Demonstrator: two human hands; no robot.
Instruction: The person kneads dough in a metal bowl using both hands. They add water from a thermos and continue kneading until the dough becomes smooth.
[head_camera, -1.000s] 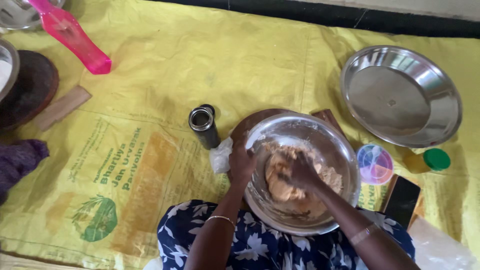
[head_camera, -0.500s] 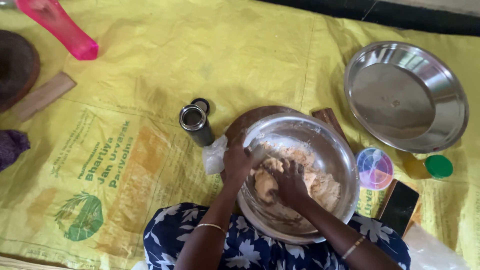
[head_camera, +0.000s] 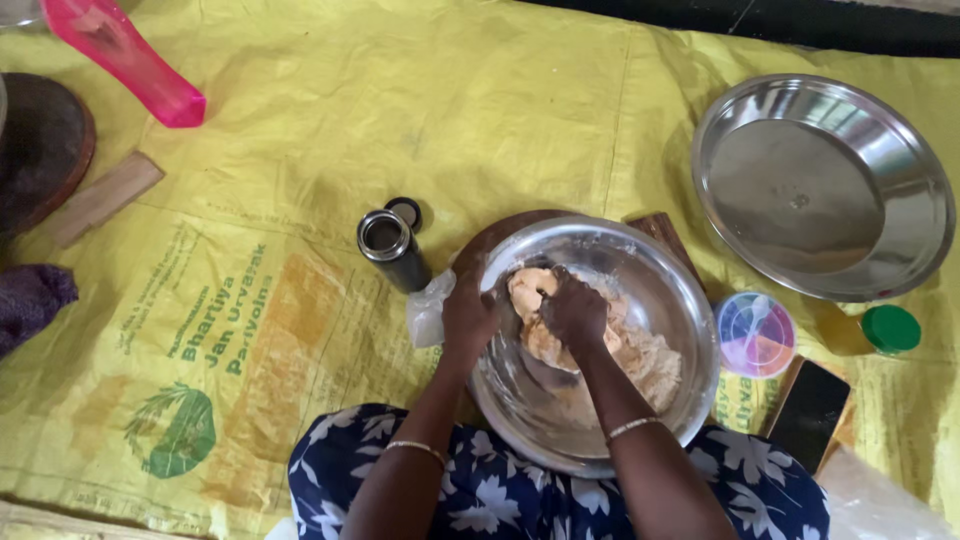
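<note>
A large steel mixing bowl (head_camera: 672, 290) sits on a round wooden board (head_camera: 500, 240) in front of me, on a yellow woven sheet. Pale brown dough (head_camera: 640, 360) lies inside it. My right hand (head_camera: 575, 312) is fisted and presses down into the dough near the bowl's middle. My left hand (head_camera: 468, 318) grips the bowl's left rim, fingers over the edge. Both wrists wear thin bangles.
An open steel flask (head_camera: 390, 248) with its black cap (head_camera: 404, 212) stands left of the bowl. A wide steel plate (head_camera: 822, 185) lies far right. A small round plastic tub (head_camera: 756, 333), a green-capped bottle (head_camera: 880, 330) and a dark phone (head_camera: 808, 412) lie to the right. A pink bottle (head_camera: 125, 62) lies far left.
My right hand has moved left in the bowl and pushed into the dough. The left hand stays on the rim. The camera view has shifted slightly.
</note>
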